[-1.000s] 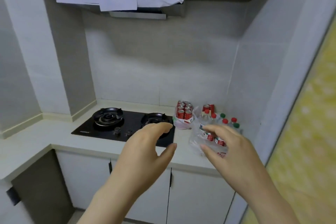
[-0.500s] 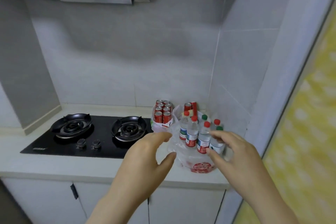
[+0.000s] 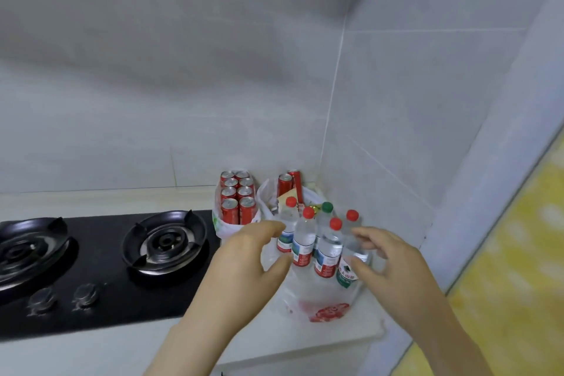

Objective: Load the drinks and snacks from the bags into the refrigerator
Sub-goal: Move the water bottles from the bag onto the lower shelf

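One wide-angle camera, worn on the person's head, looks forward and down from close above the tabletop's (image 3: 91, 354) front edge toward its far right corner at the tiled wall corner (image 3: 332, 94), with the left hand (image 3: 244, 268) and right hand (image 3: 393, 272) low in view.

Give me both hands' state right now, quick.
Left hand: open, beside the bag of water bottles, holding nothing.
Right hand: open, fingers spread at the rightmost bottle, not gripping it.

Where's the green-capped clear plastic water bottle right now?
Head view, right of centre: the green-capped bottle stands in the clear plastic bag by the wall corner, among four red-capped bottles, right of the red cans.
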Demonstrator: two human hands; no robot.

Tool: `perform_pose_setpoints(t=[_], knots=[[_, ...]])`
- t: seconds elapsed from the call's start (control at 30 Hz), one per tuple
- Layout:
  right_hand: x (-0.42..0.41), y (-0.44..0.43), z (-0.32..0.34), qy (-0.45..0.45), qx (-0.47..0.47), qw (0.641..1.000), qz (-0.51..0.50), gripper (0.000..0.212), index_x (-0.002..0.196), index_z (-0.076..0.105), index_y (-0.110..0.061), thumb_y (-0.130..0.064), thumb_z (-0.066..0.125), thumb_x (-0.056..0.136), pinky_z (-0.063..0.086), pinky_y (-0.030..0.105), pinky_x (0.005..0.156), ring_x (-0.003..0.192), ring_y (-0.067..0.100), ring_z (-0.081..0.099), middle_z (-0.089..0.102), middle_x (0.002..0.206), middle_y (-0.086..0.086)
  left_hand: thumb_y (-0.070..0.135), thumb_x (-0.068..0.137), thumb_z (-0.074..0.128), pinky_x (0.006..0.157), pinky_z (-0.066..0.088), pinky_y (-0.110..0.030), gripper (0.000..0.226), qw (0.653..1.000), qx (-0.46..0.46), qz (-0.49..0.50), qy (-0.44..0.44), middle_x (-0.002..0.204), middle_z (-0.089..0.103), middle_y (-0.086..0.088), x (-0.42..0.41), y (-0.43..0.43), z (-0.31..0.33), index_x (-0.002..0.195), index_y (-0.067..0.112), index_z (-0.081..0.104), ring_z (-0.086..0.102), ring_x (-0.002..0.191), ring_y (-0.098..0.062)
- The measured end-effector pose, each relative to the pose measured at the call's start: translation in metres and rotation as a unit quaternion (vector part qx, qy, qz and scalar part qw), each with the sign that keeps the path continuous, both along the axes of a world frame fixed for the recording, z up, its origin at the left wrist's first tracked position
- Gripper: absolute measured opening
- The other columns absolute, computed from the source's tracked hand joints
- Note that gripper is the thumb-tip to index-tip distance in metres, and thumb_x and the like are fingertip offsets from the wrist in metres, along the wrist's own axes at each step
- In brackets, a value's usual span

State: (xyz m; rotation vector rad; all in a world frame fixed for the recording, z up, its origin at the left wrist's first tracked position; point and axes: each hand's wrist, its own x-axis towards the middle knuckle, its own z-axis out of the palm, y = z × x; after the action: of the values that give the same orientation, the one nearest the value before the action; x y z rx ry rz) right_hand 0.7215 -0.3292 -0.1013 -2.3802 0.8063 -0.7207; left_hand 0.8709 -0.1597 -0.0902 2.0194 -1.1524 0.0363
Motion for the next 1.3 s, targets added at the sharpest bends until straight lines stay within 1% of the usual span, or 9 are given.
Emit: perform_pose_setpoints(t=[0.07,0.17,0.3,0.43,0.57,0.73,0.87,1.17,1.3], knots=[[0.010,-0.008,-0.006,-0.005,0.007,1.000,-0.015,0.037,0.115,0.064,-0.028,-0.019,0.074,0.080,0.045,0.019,0.091,0.098,-0.004,0.059,0.064,0.106,-0.017,0.036,0.088,0.061,0.082,0.031,0.002,0.042,1.000,0.007,-0.018,0.009,0.116,0.053,0.027,0.015,-0.012,-0.008,0.129,0.036,0.052,0.047,0.110,0.011],[0.025,-0.022,-0.015,-0.006,0.024,0.999,-0.034,0.036,0.111,0.064,-0.030,-0.017,0.076,0.078,0.048,0.026,0.091,0.097,0.000,0.060,0.064,0.103,-0.018,0.035,0.087,0.062,0.079,0.030,0.006,0.039,0.999,0.020,-0.043,0.026,0.106,0.051,0.029,0.032,-0.029,-0.018,0.126,0.035,0.054,0.046,0.099,0.014],[0.048,-0.046,-0.026,0.013,0.042,0.998,-0.039,0.036,0.105,0.055,-0.039,-0.019,0.073,0.081,0.045,0.023,0.090,0.097,0.004,0.060,0.062,0.107,-0.015,0.035,0.089,0.060,0.076,0.029,0.007,0.040,0.998,0.038,-0.047,0.028,0.110,0.053,0.026,0.058,-0.059,-0.028,0.127,0.034,0.053,0.045,0.101,0.011],[0.069,-0.078,-0.041,0.038,0.074,0.996,-0.037,0.039,0.105,0.049,-0.044,-0.021,0.071,0.082,0.044,0.025,0.093,0.102,0.007,0.058,0.058,0.109,-0.016,0.035,0.088,0.060,0.081,0.033,-0.003,0.044,0.997,0.056,-0.038,0.034,0.125,0.054,0.018,0.077,-0.095,-0.043,0.131,0.034,0.050,0.049,0.112,0.004],[0.090,-0.114,-0.057,0.070,0.092,0.993,-0.033,0.033,0.112,0.057,-0.038,-0.025,0.069,0.084,0.048,0.030,0.092,0.103,0.009,0.057,0.058,0.105,-0.017,0.035,0.088,0.061,0.090,0.038,-0.011,0.046,0.995,0.085,-0.030,0.051,0.130,0.053,0.017,0.092,-0.133,-0.059,0.133,0.033,0.048,0.049,0.116,0.002],[0.117,-0.153,-0.078,0.094,0.097,0.991,-0.019,0.033,0.115,0.057,-0.034,-0.025,0.066,0.084,0.050,0.028,0.088,0.102,0.010,0.059,0.062,0.110,-0.012,0.033,0.087,0.063,0.092,0.037,-0.011,0.049,0.992,0.113,-0.012,0.057,0.132,0.053,0.014,0.111,-0.177,-0.081,0.134,0.030,0.047,0.051,0.118,-0.002],[0.130,-0.168,-0.092,0.126,0.095,0.987,-0.021,0.043,0.126,0.054,-0.031,-0.026,0.067,0.085,0.049,0.028,0.094,0.110,0.009,0.057,0.060,0.121,-0.012,0.032,0.086,0.064,0.093,0.040,-0.015,0.052,0.989,0.128,-0.006,0.070,0.134,0.051,0.012,0.121,-0.202,-0.100,0.135,0.030,0.046,0.052,0.116,-0.004],[0.149,-0.179,-0.105,0.201,0.076,0.976,-0.024,0.048,0.133,0.049,-0.031,-0.026,0.064,0.087,0.046,0.027,0.099,0.119,0.010,0.053,0.054,0.133,-0.012,0.030,0.084,0.065,0.087,0.047,-0.022,0.052,0.983,0.167,-0.037,0.065,0.130,0.052,0.007,0.140,-0.244,-0.125,0.133,0.028,0.047,0.057,0.110,-0.011],[0.156,-0.179,-0.111,0.221,0.065,0.972,-0.036,0.048,0.133,0.048,-0.030,-0.026,0.064,0.088,0.045,0.026,0.101,0.119,0.011,0.053,0.054,0.133,-0.010,0.032,0.084,0.062,0.076,0.039,-0.015,0.045,0.981,0.186,-0.057,0.019,0.117,0.056,0.007,0.146,-0.258,-0.133,0.127,0.025,0.050,0.056,0.102,-0.013]])
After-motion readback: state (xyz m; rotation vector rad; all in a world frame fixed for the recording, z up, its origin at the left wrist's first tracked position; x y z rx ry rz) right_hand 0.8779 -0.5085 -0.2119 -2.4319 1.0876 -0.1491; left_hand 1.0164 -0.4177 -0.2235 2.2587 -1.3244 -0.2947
